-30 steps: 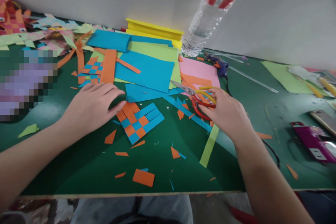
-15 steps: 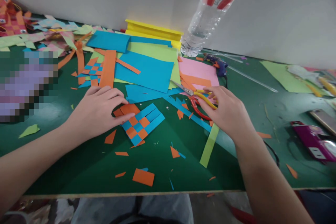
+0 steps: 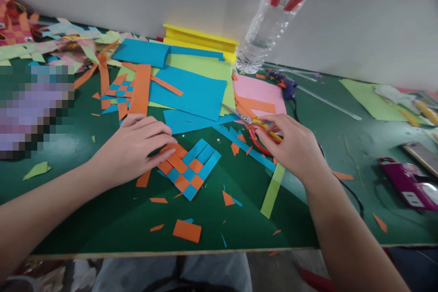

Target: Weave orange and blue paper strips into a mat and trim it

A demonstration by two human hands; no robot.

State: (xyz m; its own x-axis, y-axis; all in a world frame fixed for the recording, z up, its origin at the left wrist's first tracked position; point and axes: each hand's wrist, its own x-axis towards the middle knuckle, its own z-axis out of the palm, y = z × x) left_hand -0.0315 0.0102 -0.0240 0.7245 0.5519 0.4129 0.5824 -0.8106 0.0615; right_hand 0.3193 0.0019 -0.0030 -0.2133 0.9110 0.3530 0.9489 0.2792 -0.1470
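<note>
A: Start big. Where is everything?

B: The green table (image 3: 119, 232) carries it all, and the flat blue sheet (image 3: 191, 93) lies on paper beyond the hands.

A: And the hands?

B: The right hand (image 3: 290, 141) is curled round the handles of something. The left hand (image 3: 147, 143) has only a narrow gap between thumb and fingers, over orange paper; whether it pinches or merely rests there, I can't tell.

A: Orange paper belonging to what?

B: The woven piece (image 3: 190, 173), blue strips crossed with orange. It's on the table between the hands, much nearer the left: just right of those fingertips and a little closer to the person.

A: Its long axis?

B: No clear one. It sits diamondwise, a corner toward the person; the blue strips run from near left to far right, the orange from far left to near right.

A: What's in the right hand, then?

B: The scissors (image 3: 249, 121). Their length runs far left from the palm, so the tips aim at the blue sheet's edge and pass beyond the weave, well apart from it.

A: Smallest?

B: An orange scrap (image 3: 187, 231), by the table's near edge.
</note>
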